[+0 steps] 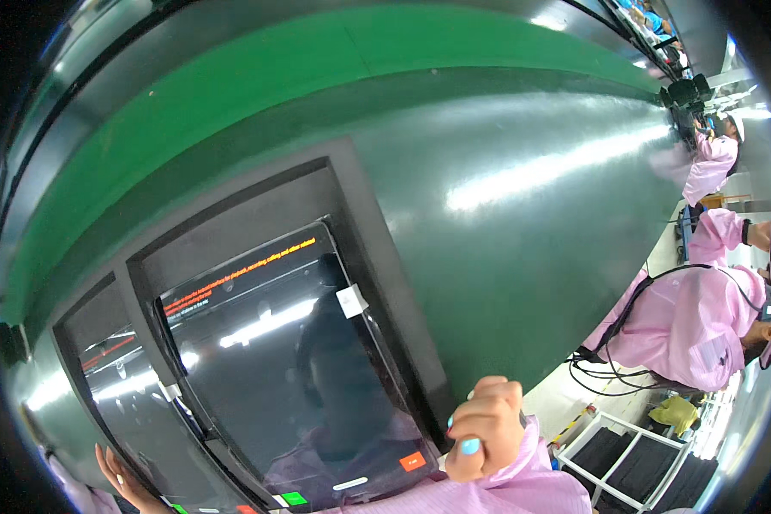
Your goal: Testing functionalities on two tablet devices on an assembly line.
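Note:
My right hand (486, 428) is closed in a fist beside the lower right corner of a large black tablet (283, 343). Its thumb shows a light blue nail, and the curled fingers hide whatever may be in them. The tablet lies in a dark grey frame (385, 257), its screen lit with coloured text at the top and green and orange buttons at the bottom. A white tag (351, 301) sticks out at its right edge. My left hand (124, 484), fingers stretched out, is beside a second tablet (128, 385) in the adjoining compartment; part of this hand is cut off by the lower edge.
A green work surface (488, 257) surrounds the frame. Along the right, people in pink smocks (677, 330) work, one with black cables (608, 368) hanging down. A white rack (625, 463) with dark contents stands on the floor at the lower right.

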Motion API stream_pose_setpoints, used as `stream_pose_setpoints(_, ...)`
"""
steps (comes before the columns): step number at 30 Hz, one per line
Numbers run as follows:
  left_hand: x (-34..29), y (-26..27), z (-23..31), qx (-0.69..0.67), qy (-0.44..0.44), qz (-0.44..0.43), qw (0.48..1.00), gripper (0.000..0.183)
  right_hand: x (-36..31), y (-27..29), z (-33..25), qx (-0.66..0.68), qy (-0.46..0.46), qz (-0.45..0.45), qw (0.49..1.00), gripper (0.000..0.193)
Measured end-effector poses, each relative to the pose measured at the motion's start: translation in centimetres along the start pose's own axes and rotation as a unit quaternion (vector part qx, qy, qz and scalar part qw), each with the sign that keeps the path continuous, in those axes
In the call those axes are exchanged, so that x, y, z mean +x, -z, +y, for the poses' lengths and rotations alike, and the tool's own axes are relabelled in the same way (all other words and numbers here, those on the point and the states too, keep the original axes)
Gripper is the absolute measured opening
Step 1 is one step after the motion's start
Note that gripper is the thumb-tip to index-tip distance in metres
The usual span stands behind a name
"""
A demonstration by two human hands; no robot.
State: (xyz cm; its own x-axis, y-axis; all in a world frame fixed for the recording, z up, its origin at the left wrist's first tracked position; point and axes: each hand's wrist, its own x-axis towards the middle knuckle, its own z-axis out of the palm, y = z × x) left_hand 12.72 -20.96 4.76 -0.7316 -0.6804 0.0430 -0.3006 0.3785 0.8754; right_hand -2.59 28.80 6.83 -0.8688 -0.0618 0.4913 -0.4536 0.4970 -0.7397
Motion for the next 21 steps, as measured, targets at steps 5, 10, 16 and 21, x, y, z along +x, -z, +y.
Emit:
stream_pose_setpoints(5,1.3,3.0,-2.8,-0.039,0.012,-0.021,0.999,0.062,0.7,0.4,0.8,0.037,0.057,-0.043,0.997,0.017)
stream_pose_setpoints(10,-0.5,0.3,-0.7,-0.017,-0.056,-0.059,0.997,0.055,1.2,-0.6,0.8,0.015,0.054,-0.066,0.996,0.034)
stream_pose_setpoints(16,-1.6,-4.3,3.2,-0.016,-0.005,0.063,0.998,0.054,1.9,-1.0,0.0,-0.042,-0.012,-0.121,0.992,0.03)
stream_pose_setpoints(21,-2.9,-6.4,6.4,-0.045,-0.015,0.07,0.996,0.046,1.9,-2.2,-0.5,-0.094,-0.067,-0.09,0.989,0.028)
